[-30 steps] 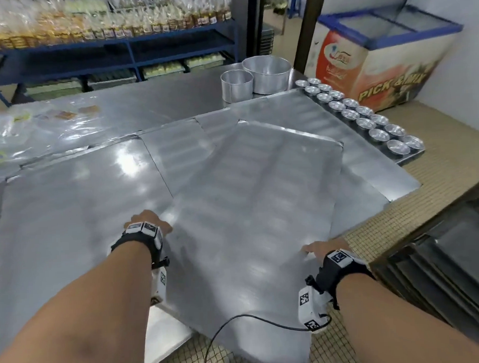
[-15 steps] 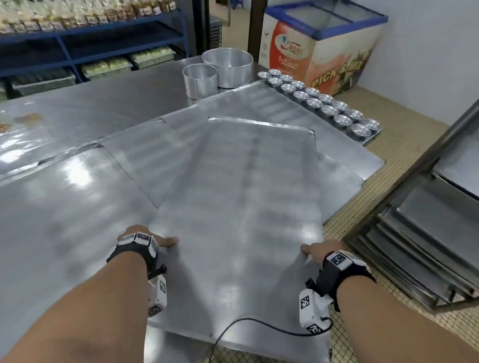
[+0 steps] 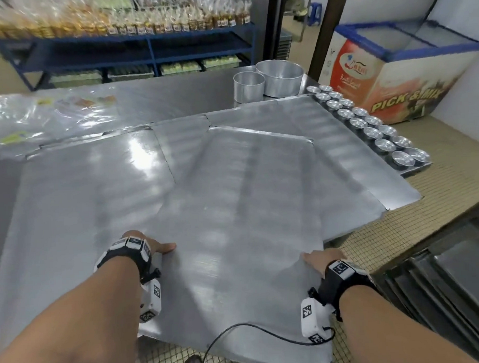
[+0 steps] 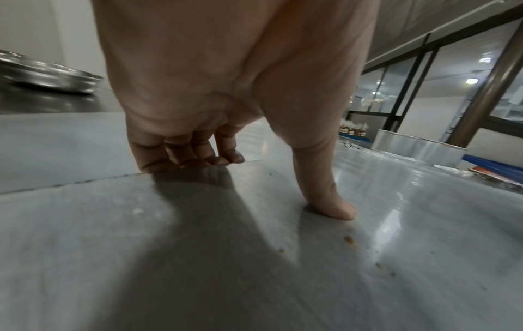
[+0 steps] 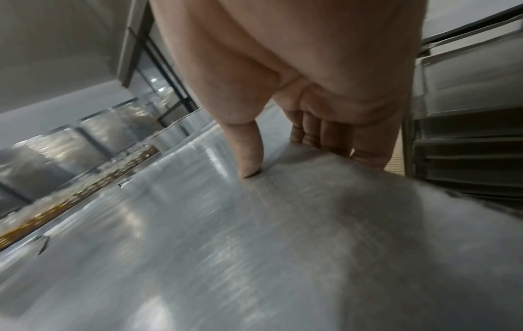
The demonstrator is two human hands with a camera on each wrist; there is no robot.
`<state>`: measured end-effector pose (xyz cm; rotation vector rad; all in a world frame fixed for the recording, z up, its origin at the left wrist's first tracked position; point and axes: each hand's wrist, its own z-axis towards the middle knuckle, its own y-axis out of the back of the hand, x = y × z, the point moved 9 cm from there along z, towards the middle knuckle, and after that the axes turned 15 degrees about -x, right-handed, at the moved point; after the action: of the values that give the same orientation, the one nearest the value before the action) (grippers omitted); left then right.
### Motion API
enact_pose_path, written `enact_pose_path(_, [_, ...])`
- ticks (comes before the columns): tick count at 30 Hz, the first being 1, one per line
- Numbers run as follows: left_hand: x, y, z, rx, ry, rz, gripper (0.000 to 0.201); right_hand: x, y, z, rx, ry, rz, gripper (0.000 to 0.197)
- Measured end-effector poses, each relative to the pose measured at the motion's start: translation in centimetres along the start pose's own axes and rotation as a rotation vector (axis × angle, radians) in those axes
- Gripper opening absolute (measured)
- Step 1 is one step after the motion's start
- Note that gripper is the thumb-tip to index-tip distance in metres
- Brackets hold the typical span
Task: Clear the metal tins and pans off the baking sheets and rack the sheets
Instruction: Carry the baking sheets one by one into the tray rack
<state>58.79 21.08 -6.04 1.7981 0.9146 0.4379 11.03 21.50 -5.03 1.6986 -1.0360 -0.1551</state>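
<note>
I hold a large bare baking sheet (image 3: 234, 222) by its two long edges, its near end hanging past the table's front. My left hand (image 3: 149, 247) grips the left edge, thumb on top (image 4: 331, 201) and fingers (image 4: 183, 154) curled over the rim. My right hand (image 3: 317, 259) grips the right edge, thumb (image 5: 249, 161) pressed on top and fingers (image 5: 325, 138) wrapped under. More flat sheets (image 3: 76, 188) lie beneath and beside it. Two round pans (image 3: 279, 76) stand at the back. Several small tins (image 3: 379, 132) sit in rows on the far right sheet.
A rack with stacked sheets (image 3: 443, 282) stands low at my right, also in the right wrist view (image 5: 464, 143). A chest freezer (image 3: 392, 73) is at the back right. Blue shelving (image 3: 133, 48) with packed goods lines the back wall. Plastic bags (image 3: 38, 116) lie at the table's left.
The view swung right toward the rack, then back left. Both hands keep their grip on the sheet's edges, and the sheet has come slightly nearer to me.
</note>
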Motion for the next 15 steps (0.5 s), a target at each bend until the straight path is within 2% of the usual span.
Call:
enact_pose_path(4, [3.7, -0.7, -3.6, -0.011, 0.113, -0.021, 0.101, -0.7, -0.4, 0.9, 0.074, 0.025, 0.023, 0.057])
enact_pose_path(8, [7.2, -1.5, -6.6, -0.006, 0.184, -0.045, 0.11, -0.4, -0.7, 0.6, 0.124, 0.087, 0.032, 0.056])
enact_pose_path(11, [10.0, -1.6, -8.7, -0.025, 0.273, -0.103, 0.106, 0.1, -1.2, 0.0, 0.143, 0.127, 0.029, 0.061])
enact_pose_path(15, [13.6, -0.9, -10.9, -0.071, 0.361, -0.126, 0.103, 1.3, -2.7, -1.3, 0.187, 0.195, 0.025, 0.057])
